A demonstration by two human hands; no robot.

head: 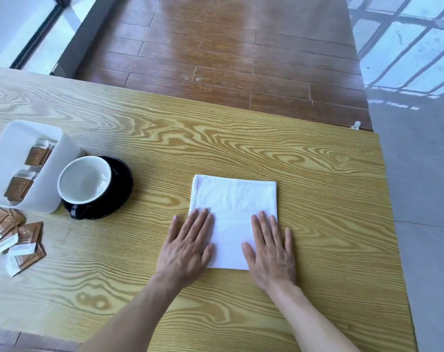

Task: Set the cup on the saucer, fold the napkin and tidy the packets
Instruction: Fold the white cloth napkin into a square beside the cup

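Folded white napkin [235,212] at centre frame on the wooden table [317,174]. Left hand [188,246] and right hand [271,250] lie flat, fingers straight, pressing its lower corners. At left: cup [85,180] on black saucer [122,184], white box [38,196], loose packets [18,240].

On the wooden table [241,138] a white folded napkin [235,201] lay flat. The left hand [188,246] and the right hand [271,252] pressed on its near corners, fingers straight and spread. Well to the left, a black cup [85,184] with a white inside sat on a black saucer [123,184], just beside a white bin [35,196] that held brown packets [19,185]. More loose packets [19,240] lay scattered near the bin.
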